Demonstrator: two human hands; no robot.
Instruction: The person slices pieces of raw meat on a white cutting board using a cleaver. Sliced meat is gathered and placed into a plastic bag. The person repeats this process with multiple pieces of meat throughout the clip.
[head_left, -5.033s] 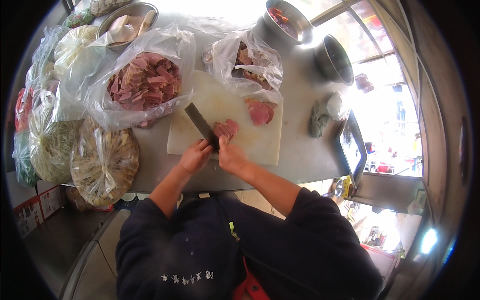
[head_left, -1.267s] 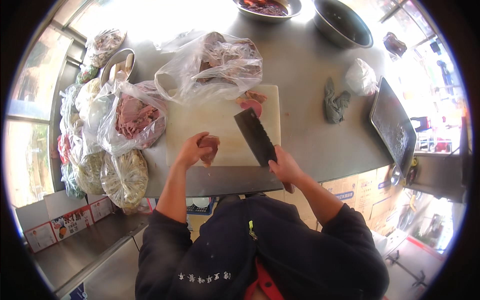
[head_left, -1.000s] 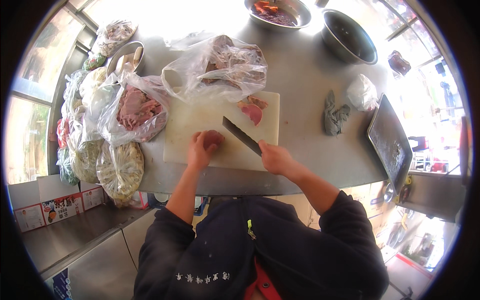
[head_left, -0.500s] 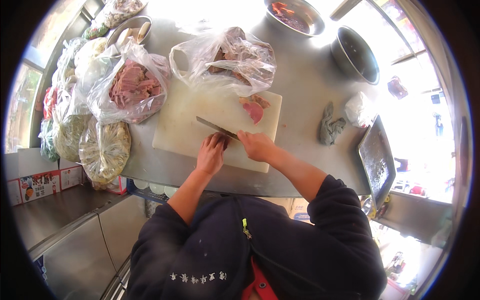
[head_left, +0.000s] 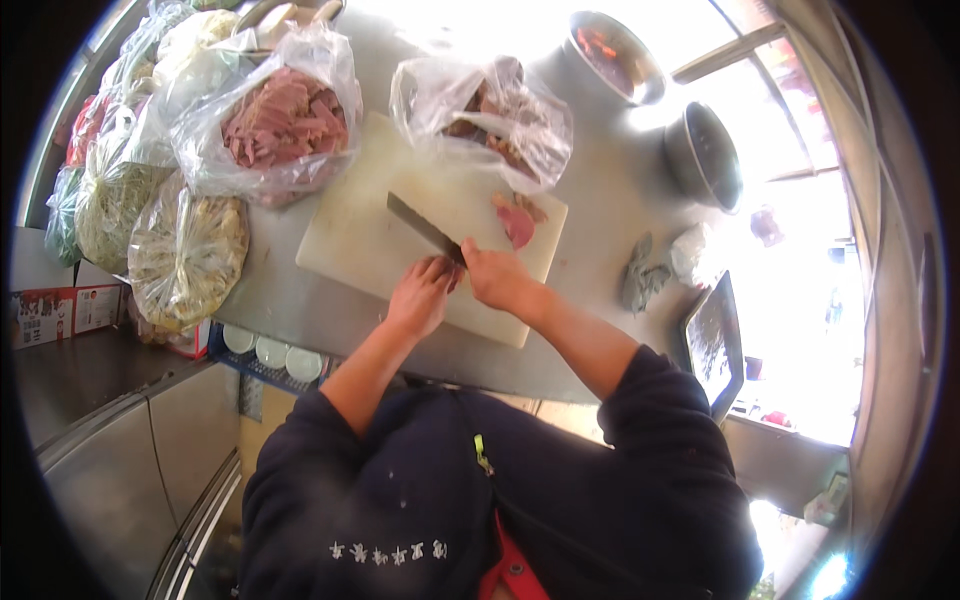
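Note:
My right hand (head_left: 497, 277) is closed round the handle of a kitchen knife (head_left: 418, 222), whose broad blade points to the far left over the white cutting board (head_left: 345, 225). Just left of it, my left hand (head_left: 420, 297) has its fingers curled onto a small piece of reddish meat (head_left: 457, 277), mostly hidden under the fingertips beside the blade. Another pink piece of meat (head_left: 517, 226) with a brown edge lies at the board's right side. Beyond the board sits an open clear bag of brown meat chunks (head_left: 500, 125). Sliced pink meat (head_left: 285, 125) fills a clear bag to the left.
Several tied bags, one with pale shredded food (head_left: 190, 255), line the table's left side. A basin with orange-red bits (head_left: 612, 60), a deep steel pot (head_left: 703, 155), a grey cloth (head_left: 645, 275) and a dark tray (head_left: 712, 345) stand at the right. Pale bowls (head_left: 272, 352) sit below the table edge.
The view has shifted and turned a little. The knife blade shows broader than before, tilted more over the board. Both hands stay close together at the board's near side.

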